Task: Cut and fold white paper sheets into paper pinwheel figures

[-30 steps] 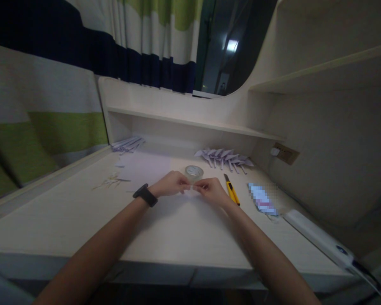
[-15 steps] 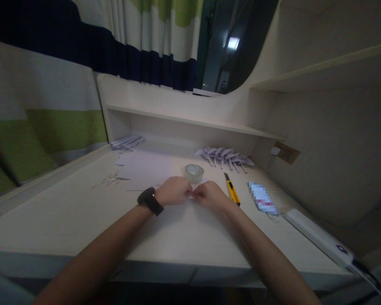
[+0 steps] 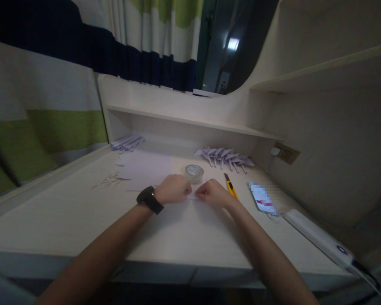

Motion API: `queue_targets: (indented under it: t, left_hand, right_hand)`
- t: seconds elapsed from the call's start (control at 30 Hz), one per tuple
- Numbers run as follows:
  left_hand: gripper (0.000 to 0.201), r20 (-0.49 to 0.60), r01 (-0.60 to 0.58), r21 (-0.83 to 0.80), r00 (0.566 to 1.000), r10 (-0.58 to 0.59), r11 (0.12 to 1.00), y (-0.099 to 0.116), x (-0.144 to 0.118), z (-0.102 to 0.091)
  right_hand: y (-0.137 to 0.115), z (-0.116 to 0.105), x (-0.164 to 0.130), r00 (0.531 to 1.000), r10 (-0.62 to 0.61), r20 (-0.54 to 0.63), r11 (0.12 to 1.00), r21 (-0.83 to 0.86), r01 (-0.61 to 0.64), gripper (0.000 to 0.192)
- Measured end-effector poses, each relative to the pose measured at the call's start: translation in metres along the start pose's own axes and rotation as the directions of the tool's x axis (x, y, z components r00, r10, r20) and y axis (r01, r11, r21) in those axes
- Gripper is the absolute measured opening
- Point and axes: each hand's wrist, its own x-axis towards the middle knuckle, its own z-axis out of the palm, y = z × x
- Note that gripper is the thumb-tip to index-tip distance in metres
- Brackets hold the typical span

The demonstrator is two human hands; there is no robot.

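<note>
My left hand [image 3: 173,189], with a black watch [image 3: 150,200] on its wrist, is closed at the middle of the desk. Facing it, my right hand [image 3: 214,193] has its fingers pinched together. Between them shows a small piece of white paper [image 3: 192,196], which both hands grip; its folds are too small to make out. Just beyond the fingers lies a roll of clear tape [image 3: 194,174]. To the right of my right hand is a yellow utility knife [image 3: 231,188], its near end hidden by the hand.
White paper sheets [image 3: 146,167] lie left of the tape. Rolled paper sticks [image 3: 127,143] and folded paper pinwheels [image 3: 224,156] rest along the back. Paper scraps [image 3: 109,180] lie at left. A phone [image 3: 263,199] and a white power strip [image 3: 317,237] are on the right.
My hands have moved slightly apart, so more of the paper shows between them. My right hand now covers the near end of the knife.
</note>
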Motion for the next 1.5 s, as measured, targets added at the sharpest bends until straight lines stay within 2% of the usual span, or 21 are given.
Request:
queue_targets:
  t: [0.13, 0.4, 0.6, 0.7, 0.8, 0.93, 1.03, 1.3, 1.4, 1.5]
  left_hand:
    - [0.024, -0.006, 0.017, 0.008, 1.000, -0.017, 1.000, 0.001, 0.001, -0.001]
    - [0.024, 0.001, 0.007, -0.014, 1.000, -0.007, 1.000, 0.002, 0.001, 0.000]
    - [0.022, -0.015, 0.005, -0.002, 1.000, -0.005, 1.000, -0.009, 0.001, 0.001]
    - [0.022, -0.007, 0.027, -0.051, 1.000, -0.027, 0.998, -0.011, 0.002, 0.003]
    - [0.024, -0.003, 0.022, -0.106, 1.000, -0.023, 0.994, -0.009, 0.003, 0.005]
    - [0.025, 0.003, 0.006, -0.138, 1.000, -0.006, 0.990, -0.007, 0.003, 0.006]
    - [0.023, 0.020, -0.001, -0.143, 1.000, 0.004, 0.990, -0.009, 0.003, 0.005]
    - [0.022, 0.037, 0.020, -0.242, 0.999, -0.012, 0.970, -0.017, 0.006, 0.013]
    - [0.024, 0.016, 0.046, -0.235, 0.999, -0.043, 0.971, -0.016, 0.006, 0.016]
    - [0.026, 0.032, 0.044, -0.261, 0.999, -0.037, 0.964, -0.014, 0.006, 0.016]
  right_hand:
    - [0.004, 0.001, 0.001, 0.998, 0.036, -0.048, 0.999, 0.037, -0.035, 0.014]
    - [-0.002, 0.018, 0.006, 0.998, 0.068, -0.001, 0.991, 0.115, -0.067, 0.021]
    - [0.016, 0.015, 0.004, 0.995, 0.098, -0.001, 0.989, 0.111, -0.097, 0.016]
    - [0.021, 0.014, 0.003, 0.992, 0.119, -0.045, 0.982, 0.150, -0.111, 0.015]
    - [0.016, 0.017, 0.004, 0.990, 0.090, -0.109, 0.982, 0.175, -0.070, 0.018]
    - [0.008, 0.020, 0.006, 0.998, 0.052, -0.048, 0.988, 0.149, -0.044, 0.020]
    - [0.012, 0.015, 0.004, 0.999, 0.043, -0.025, 0.989, 0.141, -0.039, 0.019]
    - [0.027, 0.001, 0.002, 0.973, 0.138, -0.185, 0.990, 0.001, -0.140, 0.024]
    - [0.030, 0.000, 0.001, 0.960, 0.199, -0.196, 0.971, -0.091, -0.220, 0.023]
    - [0.031, 0.002, 0.001, 0.962, 0.207, -0.176, 0.973, -0.067, -0.221, 0.019]
